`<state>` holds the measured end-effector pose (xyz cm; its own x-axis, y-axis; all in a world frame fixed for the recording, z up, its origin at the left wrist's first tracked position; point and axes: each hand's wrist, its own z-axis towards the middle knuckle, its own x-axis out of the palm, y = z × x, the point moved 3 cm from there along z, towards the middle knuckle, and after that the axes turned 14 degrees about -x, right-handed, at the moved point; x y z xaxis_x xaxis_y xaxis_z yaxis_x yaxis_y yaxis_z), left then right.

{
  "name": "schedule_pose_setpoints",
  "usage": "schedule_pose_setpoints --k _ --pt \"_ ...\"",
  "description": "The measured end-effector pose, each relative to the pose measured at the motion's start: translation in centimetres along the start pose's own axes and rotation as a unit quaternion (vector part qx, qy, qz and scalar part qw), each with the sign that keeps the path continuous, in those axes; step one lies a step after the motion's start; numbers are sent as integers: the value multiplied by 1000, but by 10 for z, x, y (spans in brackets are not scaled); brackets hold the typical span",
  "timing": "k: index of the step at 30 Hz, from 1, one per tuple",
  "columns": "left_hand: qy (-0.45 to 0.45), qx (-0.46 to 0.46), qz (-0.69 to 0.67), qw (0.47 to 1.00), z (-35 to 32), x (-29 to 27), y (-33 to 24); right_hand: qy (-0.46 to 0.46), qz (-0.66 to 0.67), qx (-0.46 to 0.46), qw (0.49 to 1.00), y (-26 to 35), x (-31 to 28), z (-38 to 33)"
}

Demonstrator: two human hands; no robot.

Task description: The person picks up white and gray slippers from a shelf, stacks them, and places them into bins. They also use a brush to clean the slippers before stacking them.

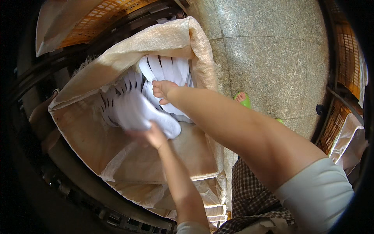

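A large beige woven sack [156, 41] stands with its mouth folded open and rows of white shoe soles [169, 68] packed inside. My left hand [152, 135] grips a bunch of white shoe soles [136, 111] over the left part of the sack; hand and soles are smeared by motion. Farther in, my right hand [164, 90] has its fingers curled against the edge of the standing soles at the back right. It appears to hold a sole there, though the palm side is hidden.
Yellow plastic crates [105, 19] sit on a dark rack at the far left, and more crates [346, 58] stand along the right. Speckled stone tiles [269, 58] cover the floor. A green sandal [245, 102] shows beyond my right forearm. The sack's lower folds [198, 195] reach toward me.
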<state>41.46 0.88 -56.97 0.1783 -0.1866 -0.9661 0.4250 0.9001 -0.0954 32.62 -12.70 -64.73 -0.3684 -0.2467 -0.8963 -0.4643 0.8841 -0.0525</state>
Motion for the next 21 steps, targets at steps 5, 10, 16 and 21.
schedule_pose_setpoints --k 5,10,16,21 --pt "108 77 120 984 -64 67 -20 61 142 15 988 6 -30 -35" --pt "220 8 67 973 -72 47 -12 -94 282 73 952 36 -75 -55" --pt "267 77 146 949 -72 54 -12 -542 341 70 765 172 -130 -133" --pt "458 92 -59 882 -37 45 25 -319 566 -85 755 285 -122 -199"
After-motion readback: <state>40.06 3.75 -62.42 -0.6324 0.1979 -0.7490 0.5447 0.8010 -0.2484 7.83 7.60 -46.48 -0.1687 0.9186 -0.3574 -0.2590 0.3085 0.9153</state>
